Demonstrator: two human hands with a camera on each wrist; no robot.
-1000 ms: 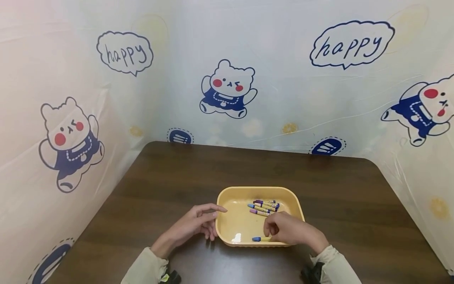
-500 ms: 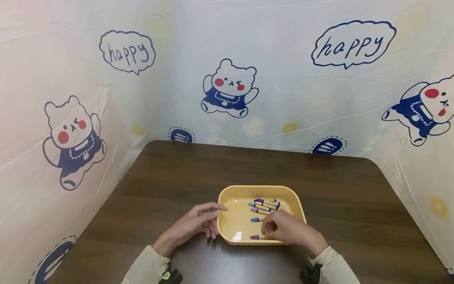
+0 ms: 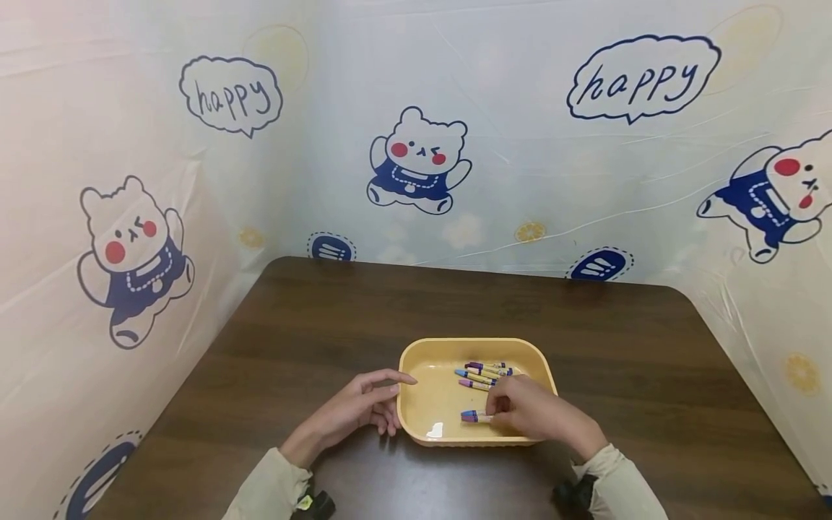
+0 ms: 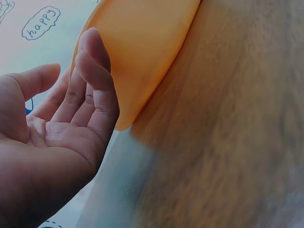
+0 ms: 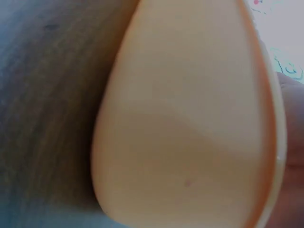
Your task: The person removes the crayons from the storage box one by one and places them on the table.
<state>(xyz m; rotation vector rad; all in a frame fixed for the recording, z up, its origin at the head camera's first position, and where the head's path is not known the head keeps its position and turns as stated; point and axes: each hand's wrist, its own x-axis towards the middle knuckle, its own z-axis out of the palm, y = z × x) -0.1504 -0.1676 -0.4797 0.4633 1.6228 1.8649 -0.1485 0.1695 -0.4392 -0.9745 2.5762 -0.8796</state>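
- The left hand (image 3: 360, 408) rests on the dark wooden desk (image 3: 312, 339), its grip wide and holding nothing; the fingers (image 4: 95, 80) are nearly straight and lie against the left outer wall of the yellow tray (image 3: 416, 426).
- The tray sits on the desk at the near middle, between both hands.
- A cluster of crayons (image 3: 482, 374) lies in the tray's far right part, side by side and touching.
- Nearer, one blue-tipped crayon (image 3: 473, 416) lies on the tray floor, apart from the cluster.
- The right hand (image 3: 536, 413) reaches over the tray's right rim, its grip narrow, fingertips pinching the blue-tipped crayon's right end.
- The right wrist view shows only the tray wall (image 5: 190, 123), close and blurred.
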